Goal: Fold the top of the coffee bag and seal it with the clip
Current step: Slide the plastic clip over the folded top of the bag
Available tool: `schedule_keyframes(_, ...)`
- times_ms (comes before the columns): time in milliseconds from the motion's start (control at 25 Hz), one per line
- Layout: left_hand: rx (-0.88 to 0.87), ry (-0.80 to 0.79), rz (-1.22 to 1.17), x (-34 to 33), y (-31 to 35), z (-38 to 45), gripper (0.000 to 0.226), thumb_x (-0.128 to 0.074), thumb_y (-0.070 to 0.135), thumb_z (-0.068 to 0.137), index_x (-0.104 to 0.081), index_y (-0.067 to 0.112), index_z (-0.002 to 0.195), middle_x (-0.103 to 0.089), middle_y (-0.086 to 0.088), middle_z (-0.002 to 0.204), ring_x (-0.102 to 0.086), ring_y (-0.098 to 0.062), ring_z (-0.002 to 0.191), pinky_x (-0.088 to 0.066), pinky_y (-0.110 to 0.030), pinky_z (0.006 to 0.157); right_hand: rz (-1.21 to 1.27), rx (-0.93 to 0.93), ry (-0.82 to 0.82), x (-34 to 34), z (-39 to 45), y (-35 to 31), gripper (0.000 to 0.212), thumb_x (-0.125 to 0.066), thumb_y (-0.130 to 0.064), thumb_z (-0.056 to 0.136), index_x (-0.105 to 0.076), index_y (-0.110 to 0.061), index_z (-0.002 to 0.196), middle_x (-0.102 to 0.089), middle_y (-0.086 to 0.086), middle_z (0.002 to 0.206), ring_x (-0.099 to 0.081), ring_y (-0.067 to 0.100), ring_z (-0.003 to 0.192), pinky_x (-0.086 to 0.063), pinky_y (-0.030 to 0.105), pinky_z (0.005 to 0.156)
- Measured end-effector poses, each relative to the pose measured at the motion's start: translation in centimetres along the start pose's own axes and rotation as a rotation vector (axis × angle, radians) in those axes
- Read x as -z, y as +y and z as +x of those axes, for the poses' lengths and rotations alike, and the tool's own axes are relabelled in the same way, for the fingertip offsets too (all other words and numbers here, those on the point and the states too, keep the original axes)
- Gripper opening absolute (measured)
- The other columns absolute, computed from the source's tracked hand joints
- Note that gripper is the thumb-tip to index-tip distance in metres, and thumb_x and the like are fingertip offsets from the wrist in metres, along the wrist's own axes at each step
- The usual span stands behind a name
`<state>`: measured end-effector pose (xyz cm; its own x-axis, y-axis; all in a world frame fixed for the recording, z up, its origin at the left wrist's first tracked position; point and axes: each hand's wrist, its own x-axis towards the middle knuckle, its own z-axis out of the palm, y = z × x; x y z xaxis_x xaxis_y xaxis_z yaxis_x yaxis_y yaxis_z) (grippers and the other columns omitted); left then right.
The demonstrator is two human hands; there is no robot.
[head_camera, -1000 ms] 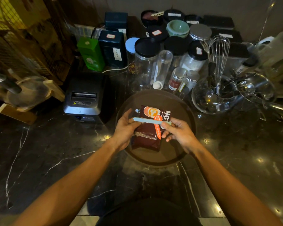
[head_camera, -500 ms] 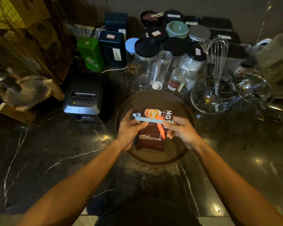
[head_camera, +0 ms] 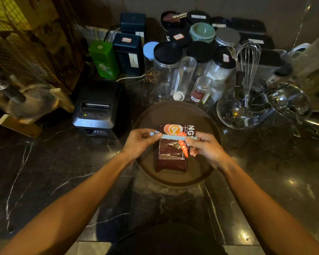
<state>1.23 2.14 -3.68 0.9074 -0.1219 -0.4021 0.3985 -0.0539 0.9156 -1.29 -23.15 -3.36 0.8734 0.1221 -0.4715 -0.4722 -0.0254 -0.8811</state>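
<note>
Coffee bag (head_camera: pixel 170 151) on round tray (head_camera: pixel 204 173), clip (head_camera: pixel 171 136) ends in left hand (head_camera: pixel 139 142) and right hand (head_camera: pixel 206 147) grip.

Both bare forearms reach forward and converge, the left hand (head_camera: pixel 140 142) and right hand (head_camera: pixel 206 150) each pinching with curled fingers at one end of a thin pale-blue plastic clip (head_camera: pixel 173 136)

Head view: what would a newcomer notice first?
Dead centre, both hands pinch a pale blue clip across a dark red coffee bag lying on a round brown tray: left hand at one end, right hand at the other. Behind stand crowded jars; a whisk rises at right, a receipt printer sits left.
</note>
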Motion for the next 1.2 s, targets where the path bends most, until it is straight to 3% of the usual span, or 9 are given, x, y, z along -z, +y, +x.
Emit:
schedule_keyframes(120, -0.041, 0.018, 0.105, 0.1, 0.0, 0.1, 0.019, -0.077, 0.019, 0.087, -0.075, 0.004, 0.098, -0.079, -0.008, 0.095, -0.077, -0.023, 0.095, -0.061, -0.049, 0.09, 0.003, 0.005, 0.002, 0.0, 0.0, 0.1, 0.026, -0.071, -0.017, 0.092, -0.072, 0.0, 0.113, -0.07, 0.023, 0.089, -0.061, 0.013, 0.057, -0.05, 0.022, 0.053)
schedule_keyframes(240, -0.053, 0.055, 0.172, -0.3, -0.2, 0.1, 0.018, -0.078, 0.031, 0.085, -0.073, 0.015, 0.092, -0.08, 0.0, 0.093, -0.077, -0.016, 0.093, -0.063, -0.046, 0.086, 0.011, 0.013, 0.015, 0.1, 0.1, 0.2, 0.024, -0.072, -0.017, 0.092, -0.073, -0.002, 0.11, -0.071, 0.022, 0.088, -0.062, 0.012, 0.057, -0.05, 0.022, 0.053)
schedule_keyframes(400, -0.094, 0.128, 0.215, -1.3, -0.2, 0.1, 0.02, -0.079, 0.031, 0.085, -0.073, 0.013, 0.087, -0.078, -0.002, 0.088, -0.077, -0.018, 0.089, -0.063, -0.044, 0.083, 0.026, 0.04, 0.042, 0.3, -0.1, 0.5, 0.017, -0.072, -0.016, 0.092, -0.074, -0.007, 0.106, -0.074, 0.012, 0.082, -0.063, 0.011, 0.053, -0.05, 0.021, 0.05)
schedule_keyframes(520, -0.165, 0.06, 0.218, -1.2, 0.7, 0.2, 0.023, -0.079, 0.028, 0.086, -0.073, 0.008, 0.095, -0.078, -0.003, 0.094, -0.076, -0.016, 0.092, -0.063, -0.041, 0.083, 0.027, 0.068, 0.053, 0.6, -0.1, 0.1, 0.011, -0.073, -0.015, 0.091, -0.076, -0.013, 0.101, -0.073, 0.008, 0.081, -0.06, 0.011, 0.056, -0.047, 0.021, 0.046)
schedule_keyframes(600, -0.179, -0.027, 0.14, -1.0, 1.7, 0.3, 0.029, -0.081, 0.024, 0.083, -0.072, 0.006, 0.105, -0.077, -0.007, 0.105, -0.075, -0.018, 0.1, -0.063, -0.04, 0.086, 0.022, 0.071, 0.052, 0.8, 0.0, -0.6, 0.01, -0.074, -0.014, 0.09, -0.078, -0.016, 0.099, -0.074, 0.007, 0.087, -0.061, 0.015, 0.069, -0.047, 0.024, 0.053)
schedule_keyframes(680, -0.196, -0.066, 0.069, -1.0, 2.6, 0.6, 0.043, -0.082, 0.027, 0.078, -0.071, 0.008, 0.115, -0.075, -0.013, 0.112, -0.074, -0.022, 0.105, -0.062, -0.04, 0.09, 0.007, 0.091, 0.05, 0.6, 0.2, -1.3, 0.015, -0.075, -0.014, 0.089, -0.079, -0.018, 0.103, -0.078, 0.009, 0.099, -0.068, 0.022, 0.088, -0.052, 0.032, 0.07)
schedule_keyframes(760, -0.237, -0.093, 0.107, -1.1, 3.1, 0.9, 0.038, -0.076, 0.025, 0.085, -0.072, 0.007, 0.118, -0.076, -0.015, 0.11, -0.074, -0.027, 0.104, -0.062, -0.04, 0.089, 0.02, 0.13, 0.075, 0.0, 0.4, -2.4, 0.022, -0.077, -0.016, 0.088, -0.078, -0.019, 0.109, -0.08, 0.006, 0.104, -0.073, 0.022, 0.098, -0.056, 0.036, 0.085)
schedule_keyframes(960, -0.246, -0.137, 0.157, -1.8, 3.6, 1.0, 0.019, -0.069, 0.017, 0.094, -0.073, 0.007, 0.109, -0.076, -0.006, 0.102, -0.076, -0.017, 0.096, -0.063, -0.028, 0.079, -0.133, 0.265, 0.141, -1.0, 1.3, -4.4, 0.012, -0.078, -0.019, 0.088, -0.08, -0.018, 0.099, -0.078, 0.001, 0.095, -0.073, 0.014, 0.091, -0.06, 0.035, 0.082)
schedule_keyframes(1200, -0.282, -0.173, 0.326, -2.1, 4.7, 1.7, 0.02, -0.074, 0.025, 0.091, -0.077, 0.013, 0.106, -0.078, -0.002, 0.099, -0.077, -0.014, 0.09, -0.064, -0.032, 0.081, -0.43, 0.323, 0.118, -2.2, 1.7, -5.7, 0.004, -0.078, -0.025, 0.087, -0.08, -0.022, 0.091, -0.08, -0.004, 0.087, -0.075, 0.01, 0.082, -0.06, 0.033, 0.077)
